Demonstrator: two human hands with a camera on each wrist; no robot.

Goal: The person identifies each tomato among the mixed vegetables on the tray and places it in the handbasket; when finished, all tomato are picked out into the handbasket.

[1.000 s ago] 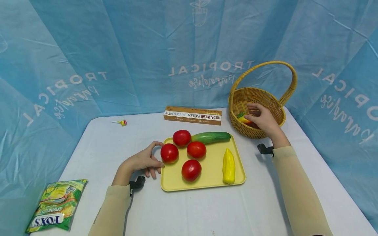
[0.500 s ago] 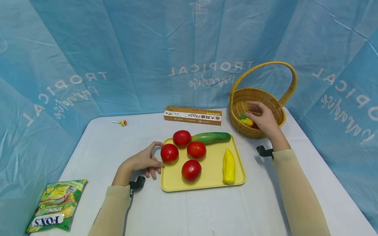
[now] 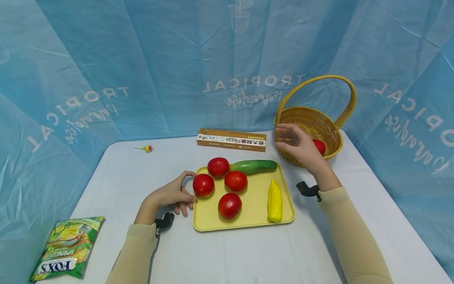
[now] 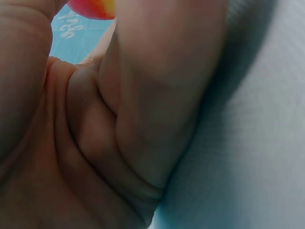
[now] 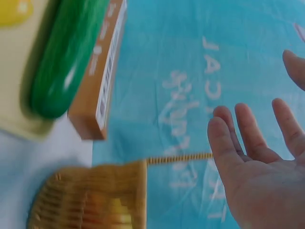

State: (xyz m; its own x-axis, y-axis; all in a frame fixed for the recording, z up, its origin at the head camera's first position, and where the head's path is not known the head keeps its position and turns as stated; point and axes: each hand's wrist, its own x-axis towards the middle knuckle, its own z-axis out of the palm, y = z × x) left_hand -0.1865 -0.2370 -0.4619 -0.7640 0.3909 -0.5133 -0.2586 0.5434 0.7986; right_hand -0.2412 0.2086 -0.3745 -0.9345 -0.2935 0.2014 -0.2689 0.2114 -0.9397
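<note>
At the left end of the yellow tray (image 3: 259, 205), my left hand (image 3: 170, 193) grips the rim with curved fingers, close beside a red tomato (image 3: 203, 185). The left wrist view shows its folded fingers (image 4: 157, 86) large and a piece of red and yellow fruit behind them. My right hand (image 3: 298, 146) is held over the left side of the wicker basket (image 3: 330, 130) with nothing in it; its fingers (image 5: 252, 133) are spread in the right wrist view. Inside the basket a red round item (image 3: 319, 146) shows; the hand hides the rest.
More tomatoes (image 3: 229, 205), a green cucumber (image 3: 253, 166) and a yellow pepper (image 3: 274, 202) lie on the tray. Behind it is a pasta box (image 3: 231, 139). A lollipop (image 3: 147, 148) lies back left, a Fox's bag (image 3: 69, 246) front left. Blue cloth (image 3: 170, 71) surrounds the table.
My right hand has let go of the yellow pepper in the basket and moved left toward the basket's near left rim. The red item there has come into view. My left hand has stayed put.
</note>
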